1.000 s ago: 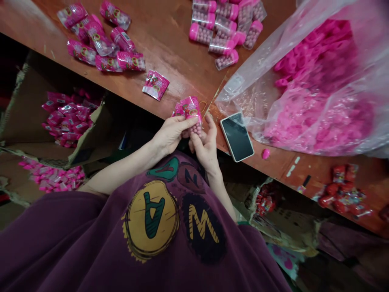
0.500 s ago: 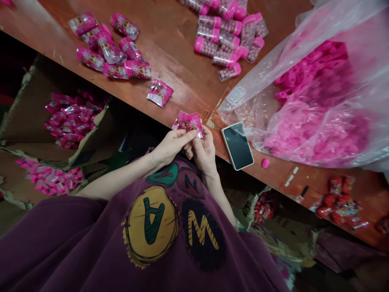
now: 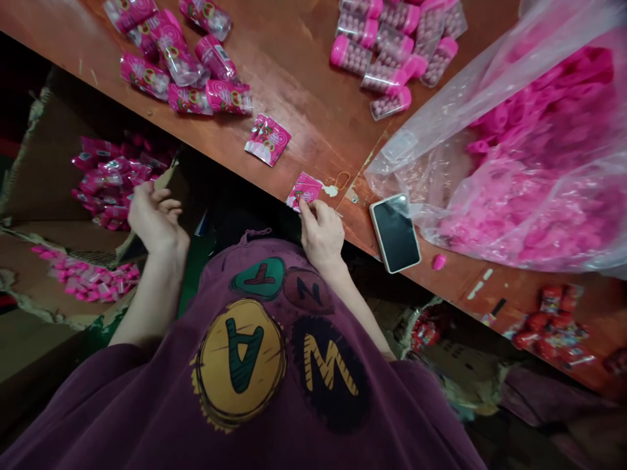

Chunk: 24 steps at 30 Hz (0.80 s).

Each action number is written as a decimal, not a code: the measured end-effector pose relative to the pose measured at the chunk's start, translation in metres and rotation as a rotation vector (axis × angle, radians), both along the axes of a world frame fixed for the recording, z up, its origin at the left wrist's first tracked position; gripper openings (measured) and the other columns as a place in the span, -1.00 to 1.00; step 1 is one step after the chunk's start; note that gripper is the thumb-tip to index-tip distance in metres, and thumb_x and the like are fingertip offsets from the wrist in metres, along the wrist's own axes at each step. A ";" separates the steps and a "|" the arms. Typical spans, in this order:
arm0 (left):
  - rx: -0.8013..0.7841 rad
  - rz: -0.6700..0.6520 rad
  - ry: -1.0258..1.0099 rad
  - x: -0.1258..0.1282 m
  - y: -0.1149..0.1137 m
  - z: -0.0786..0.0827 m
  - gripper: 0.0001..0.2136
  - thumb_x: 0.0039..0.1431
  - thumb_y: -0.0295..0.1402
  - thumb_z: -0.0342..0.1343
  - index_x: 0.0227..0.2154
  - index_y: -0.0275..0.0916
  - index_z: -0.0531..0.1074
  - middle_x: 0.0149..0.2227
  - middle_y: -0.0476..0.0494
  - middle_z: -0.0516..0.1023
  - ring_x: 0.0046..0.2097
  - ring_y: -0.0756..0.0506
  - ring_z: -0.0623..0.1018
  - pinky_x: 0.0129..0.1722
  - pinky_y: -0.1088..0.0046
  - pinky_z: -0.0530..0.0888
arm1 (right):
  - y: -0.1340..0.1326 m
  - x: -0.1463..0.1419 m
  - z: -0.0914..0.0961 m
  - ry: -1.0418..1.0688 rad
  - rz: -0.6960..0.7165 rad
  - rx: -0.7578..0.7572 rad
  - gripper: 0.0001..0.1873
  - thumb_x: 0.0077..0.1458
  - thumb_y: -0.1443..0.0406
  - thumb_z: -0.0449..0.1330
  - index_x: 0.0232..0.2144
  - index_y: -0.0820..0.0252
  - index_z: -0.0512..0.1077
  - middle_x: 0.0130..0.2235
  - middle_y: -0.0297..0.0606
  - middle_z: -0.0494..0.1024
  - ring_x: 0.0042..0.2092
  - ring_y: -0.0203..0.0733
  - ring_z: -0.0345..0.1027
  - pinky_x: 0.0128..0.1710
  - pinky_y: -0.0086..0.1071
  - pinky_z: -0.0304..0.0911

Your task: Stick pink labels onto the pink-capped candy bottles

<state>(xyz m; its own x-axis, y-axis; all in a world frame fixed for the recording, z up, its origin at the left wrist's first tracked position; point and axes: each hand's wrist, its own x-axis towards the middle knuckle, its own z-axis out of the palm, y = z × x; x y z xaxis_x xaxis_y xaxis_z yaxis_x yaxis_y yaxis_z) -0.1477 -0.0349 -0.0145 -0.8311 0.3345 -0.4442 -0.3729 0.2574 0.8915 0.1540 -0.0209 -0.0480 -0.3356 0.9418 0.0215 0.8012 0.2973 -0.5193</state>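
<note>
A head-worn camera looks down over a purple printed shirt at a brown wooden desk that runs slantwise across the view.

The person's right hand rests at the near edge of the desk. Its thumb and fingertips are pressed together on the near edge of a flat pink wrapper, which lies on the wood right at that edge. A thin rubber band lies just beside the wrapper.

The left hand is off the desk, held over an open cardboard box that is filled with pink wrapped packets. Its fingers are loosely curled and apart. The hand is slightly blurred, but it appears to hold nothing.

A second flat wrapper lies further in from the near edge. A cluster of wrapped tubes lies towards the far left of the desk. A heap of clear tubes with pink caps lies at the far edge.

A dark phone lies by the near edge, right of the right hand. It touches a large clear bag of pink caps. One loose pink cap lies just beside the phone. Red packets lie at the near right end of the desk.
</note>
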 end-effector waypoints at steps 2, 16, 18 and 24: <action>0.056 -0.239 0.014 0.037 0.002 0.005 -0.68 0.48 -0.21 0.06 -0.39 -0.20 0.54 -0.45 0.02 0.56 -0.52 0.07 0.43 -0.50 0.52 0.27 | 0.001 0.000 -0.001 0.024 0.030 0.044 -0.56 0.50 0.26 -0.04 0.19 0.16 0.54 0.02 0.03 0.56 -0.03 0.01 0.42 -0.02 -0.10 0.36; 0.207 -1.103 0.068 0.138 0.049 -0.007 -0.92 0.35 -0.46 0.21 -0.19 -0.25 0.60 -0.42 0.00 0.62 -0.57 0.07 0.53 -0.55 0.59 0.39 | 0.026 -0.004 -0.012 -0.012 -0.110 0.125 -0.52 0.53 0.03 -0.02 -0.21 0.18 0.55 -0.27 -0.17 0.58 -0.25 -0.16 0.45 -0.21 -0.33 0.28; 0.188 -1.156 0.173 0.139 0.050 -0.010 -0.86 0.34 -0.50 0.17 -0.12 -0.26 0.59 -0.39 0.00 0.64 -0.61 0.09 0.49 -0.56 0.59 0.38 | 0.024 -0.003 -0.010 0.013 -0.071 0.172 -0.51 0.56 0.06 -0.08 -0.10 0.18 0.57 -0.19 -0.14 0.60 -0.19 -0.17 0.48 -0.19 -0.34 0.31; 0.132 -1.186 0.221 0.138 0.054 -0.010 -0.80 0.32 -0.51 0.16 -0.03 -0.27 0.54 -0.49 0.06 0.55 -0.62 0.06 0.50 -0.55 0.57 0.39 | 0.021 -0.002 -0.008 0.165 -0.110 0.158 -0.67 0.52 0.18 0.01 -0.11 0.17 0.54 -0.12 -0.14 0.57 -0.12 -0.15 0.49 -0.16 -0.31 0.34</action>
<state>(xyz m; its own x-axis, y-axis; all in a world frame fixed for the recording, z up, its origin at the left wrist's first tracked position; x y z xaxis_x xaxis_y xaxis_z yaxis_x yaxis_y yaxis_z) -0.0098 0.0190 -0.0249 -0.0320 0.9711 -0.2365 0.1963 0.2381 0.9512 0.1523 -0.0003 -0.0555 -0.2114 0.9529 0.2173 0.7414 0.3012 -0.5997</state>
